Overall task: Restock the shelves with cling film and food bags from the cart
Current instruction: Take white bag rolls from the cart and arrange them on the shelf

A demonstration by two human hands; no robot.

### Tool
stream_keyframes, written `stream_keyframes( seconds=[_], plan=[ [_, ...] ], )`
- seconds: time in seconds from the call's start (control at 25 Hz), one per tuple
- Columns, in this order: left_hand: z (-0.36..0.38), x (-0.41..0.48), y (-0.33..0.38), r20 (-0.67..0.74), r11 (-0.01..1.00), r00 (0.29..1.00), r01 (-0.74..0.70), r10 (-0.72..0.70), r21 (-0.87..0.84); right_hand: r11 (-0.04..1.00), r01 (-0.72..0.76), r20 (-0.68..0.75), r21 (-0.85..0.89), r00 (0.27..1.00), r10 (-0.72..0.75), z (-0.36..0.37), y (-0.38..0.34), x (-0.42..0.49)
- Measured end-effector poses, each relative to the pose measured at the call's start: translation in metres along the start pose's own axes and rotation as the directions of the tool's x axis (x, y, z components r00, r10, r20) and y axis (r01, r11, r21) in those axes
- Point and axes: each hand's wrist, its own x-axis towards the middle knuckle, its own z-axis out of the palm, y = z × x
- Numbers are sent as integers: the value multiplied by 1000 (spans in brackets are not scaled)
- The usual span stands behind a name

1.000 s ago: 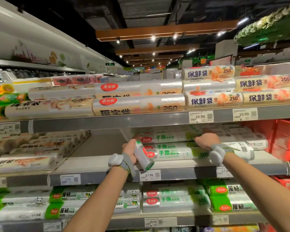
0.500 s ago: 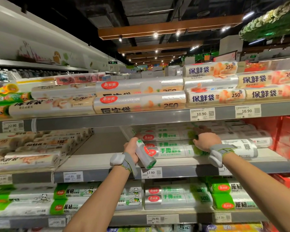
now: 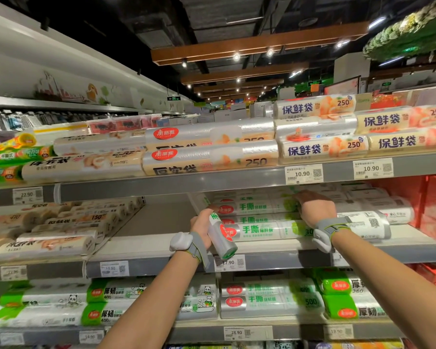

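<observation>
My left hand [image 3: 202, 229] grips a silver cling film roll [image 3: 220, 235] with a red oval logo and green end, held endwise at the front edge of the middle shelf [image 3: 161, 250]. My right hand [image 3: 315, 209] rests palm down on the stacked green-and-white cling film rolls [image 3: 259, 230] lying on that shelf, fingers reaching toward the back of the stack. Both wrists wear grey bands with white sensors. The cart is out of view.
Left of the stack the middle shelf has a bare gap [image 3: 146, 222], then beige food bag rolls [image 3: 48, 230]. The upper shelf holds food bag rolls [image 3: 212, 157]. Red boxes [image 3: 433, 197] stand at the right. Green-labelled rolls [image 3: 106, 303] fill the lower shelf.
The view has shifted slightly; my right hand has slid a little further back over the stacked rolls. My left hand keeps its hold on the roll at the same spot.
</observation>
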Motion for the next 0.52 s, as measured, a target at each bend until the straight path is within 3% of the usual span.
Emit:
stream_keyframes(
  seconds=[0.28, 0.52],
  plan=[
    [-3, -11, -1, 113, 998, 993, 49, -44, -49, 999, -23, 7, 44, 1000, 22, 1, 2, 3],
    [-25, -51, 5, 50, 995, 998, 31, -26, -99, 998, 26, 48, 48, 998, -28, -21, -26, -17]
  ],
)
